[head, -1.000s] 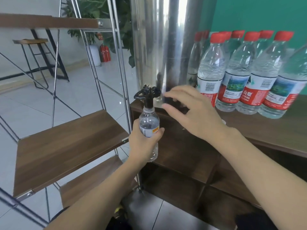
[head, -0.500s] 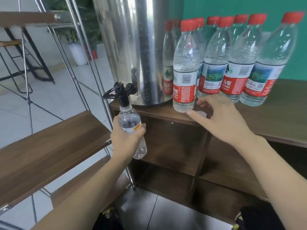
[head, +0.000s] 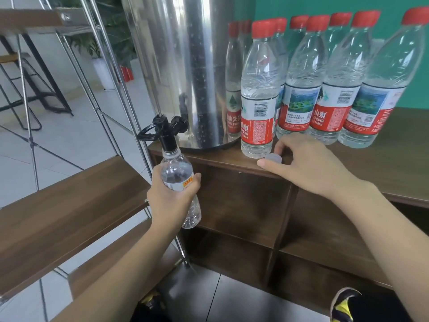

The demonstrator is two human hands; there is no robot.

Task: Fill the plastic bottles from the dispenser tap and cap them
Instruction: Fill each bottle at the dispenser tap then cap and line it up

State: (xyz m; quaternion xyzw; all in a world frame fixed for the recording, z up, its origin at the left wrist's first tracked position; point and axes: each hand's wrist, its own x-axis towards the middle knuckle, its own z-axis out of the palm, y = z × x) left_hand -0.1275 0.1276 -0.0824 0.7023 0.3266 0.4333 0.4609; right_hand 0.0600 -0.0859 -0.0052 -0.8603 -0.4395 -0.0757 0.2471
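Under the dispenser tap [head: 166, 132], the left hand [head: 170, 197] grips 1 small bottle [head: 178, 180] (uncapped); right of the tap, the right hand [head: 306, 163] pinches a pale cap [head: 273, 158].

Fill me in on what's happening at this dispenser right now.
A person is filling a small plastic bottle at the black tap of the steel dispenser. The left hand grips the bottle with its neck up under the spout. The right hand is on the wooden counter, fingers closing on a loose pale cap. Red-capped bottles stand behind it.
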